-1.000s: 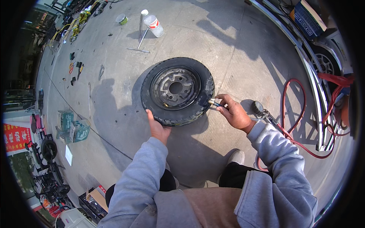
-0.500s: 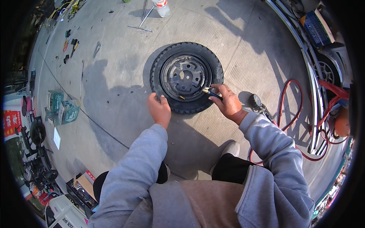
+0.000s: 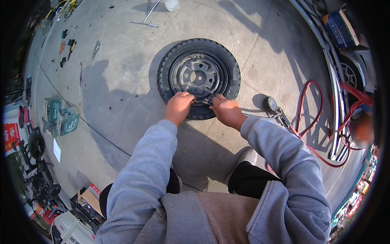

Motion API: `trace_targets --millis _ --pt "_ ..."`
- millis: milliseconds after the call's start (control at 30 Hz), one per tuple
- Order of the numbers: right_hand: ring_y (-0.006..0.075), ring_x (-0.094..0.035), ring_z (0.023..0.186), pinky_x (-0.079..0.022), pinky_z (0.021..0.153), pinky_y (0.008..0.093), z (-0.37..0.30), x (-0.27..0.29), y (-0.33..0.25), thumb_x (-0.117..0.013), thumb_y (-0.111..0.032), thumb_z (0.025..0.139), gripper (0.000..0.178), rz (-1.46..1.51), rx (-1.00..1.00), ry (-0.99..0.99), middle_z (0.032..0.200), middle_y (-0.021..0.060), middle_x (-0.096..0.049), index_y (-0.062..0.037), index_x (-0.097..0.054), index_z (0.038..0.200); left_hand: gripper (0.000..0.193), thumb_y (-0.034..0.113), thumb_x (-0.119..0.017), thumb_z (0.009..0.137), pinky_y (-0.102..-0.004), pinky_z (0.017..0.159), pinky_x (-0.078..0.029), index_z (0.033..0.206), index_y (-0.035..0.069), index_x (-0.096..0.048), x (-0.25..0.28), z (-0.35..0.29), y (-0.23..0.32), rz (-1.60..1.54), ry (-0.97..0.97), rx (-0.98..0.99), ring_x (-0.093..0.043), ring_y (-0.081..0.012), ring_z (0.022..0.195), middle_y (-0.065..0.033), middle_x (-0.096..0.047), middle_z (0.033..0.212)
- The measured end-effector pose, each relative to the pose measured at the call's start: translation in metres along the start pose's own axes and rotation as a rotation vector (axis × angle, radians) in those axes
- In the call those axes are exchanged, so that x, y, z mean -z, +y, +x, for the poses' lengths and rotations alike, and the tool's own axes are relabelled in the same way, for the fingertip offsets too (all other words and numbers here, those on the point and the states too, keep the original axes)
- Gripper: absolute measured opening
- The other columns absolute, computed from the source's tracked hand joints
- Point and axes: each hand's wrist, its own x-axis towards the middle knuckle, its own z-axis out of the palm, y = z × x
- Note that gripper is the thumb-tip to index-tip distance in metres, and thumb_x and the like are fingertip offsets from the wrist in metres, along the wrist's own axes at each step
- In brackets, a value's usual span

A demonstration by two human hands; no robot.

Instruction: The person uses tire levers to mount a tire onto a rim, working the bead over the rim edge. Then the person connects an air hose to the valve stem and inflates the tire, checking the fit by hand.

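A black tyre on a black steel wheel (image 3: 199, 51) lies flat on the ground in front of me. At the near side of its rim, my left hand (image 3: 178, 107) has its fingers pinched at the small brass valve stem (image 3: 196, 100). My right hand (image 3: 228, 110) is closed on the air hose chuck (image 3: 208, 101), whose tip points left toward the valve. Whether the chuck touches the valve, I cannot tell. From the right hand a grey hose runs right to a round pressure gauge (image 3: 269, 104) with a metal inflator body, lying on the ground.
A red air hose (image 3: 321, 97) loops at the right beside a metal rail (image 3: 331, 77). Farther off lie a T-handled wrench (image 3: 146, 23), pliers (image 3: 96, 49) and a thin rod (image 3: 80, 75). Green-and-clear boxes (image 3: 67, 121) stand at left, with a cardboard box (image 3: 90, 202) near my leg.
My right hand has moved left with the chuck, to the valve at the rim. My left hand has moved right and its fingers have closed there. The view has shifted slightly.
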Motion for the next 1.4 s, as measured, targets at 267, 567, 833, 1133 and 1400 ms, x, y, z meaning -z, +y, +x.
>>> trace_targets --millis 267,567,833,1133,1400 --pt "0.0369 -0.066 0.077 -0.055 0.064 0.0457 0.013 -0.01 -0.012 -0.069 -0.019 0.087 0.021 0.045 -0.103 -0.019 0.091 0.0156 -0.06 -0.0016 -0.058 0.091 0.011 0.01 -0.07 0.082 -0.0417 0.077 -0.05 0.093 0.011 -0.072 0.0 0.002 -0.006 -0.097 0.041 -0.007 -0.062 -0.031 0.088 -0.0074 -0.066 0.087" --pt "0.0368 -0.066 0.082 -0.055 0.068 0.0451 0.016 -0.012 -0.012 -0.07 -0.017 0.086 0.021 0.061 -0.101 -0.028 0.092 0.0161 -0.061 -0.0015 -0.058 0.091 0.011 0.01 -0.07 0.082 -0.0411 0.076 -0.05 0.093 0.01 -0.072 0.001 0.001 -0.009 -0.161 0.066 -0.028 -0.063 -0.0305 0.087 -0.0073 -0.066 0.086" --pt "0.0371 -0.066 0.079 -0.054 0.066 0.0456 0.017 -0.011 -0.014 -0.069 -0.017 0.087 0.019 0.083 -0.072 0.008 0.092 0.0172 -0.061 -0.0017 -0.058 0.091 0.01 0.009 -0.069 0.082 -0.0411 0.076 -0.05 0.092 0.01 -0.072 0.001 0.002 -0.011 -0.181 0.07 -0.036 -0.063 -0.0303 0.086 -0.0076 -0.067 0.086" --pt "0.0386 -0.064 0.082 -0.053 0.07 0.046 0.031 -0.016 -0.014 -0.07 -0.014 0.085 0.02 0.09 -0.099 -0.032 0.092 0.0177 -0.06 -0.0007 -0.058 0.093 0.01 0.005 -0.069 0.081 -0.0412 0.075 -0.053 0.088 0.008 -0.075 -0.009 0.001 -0.007 -0.204 0.16 0.048 -0.065 -0.0303 0.083 -0.0092 -0.07 0.083" --pt "0.0406 -0.067 0.084 -0.055 0.073 0.0465 0.028 -0.021 -0.017 -0.067 -0.011 0.086 0.018 0.135 -0.116 0.0 0.1 0.0217 -0.06 0.0002 -0.059 0.097 0.045 0.005 -0.073 0.076 -0.0429 0.081 -0.052 0.121 0.01 -0.066 0.003 -0.006 0.012 -0.108 0.061 0.049 -0.063 -0.0328 0.093 -0.0099 -0.068 0.094"
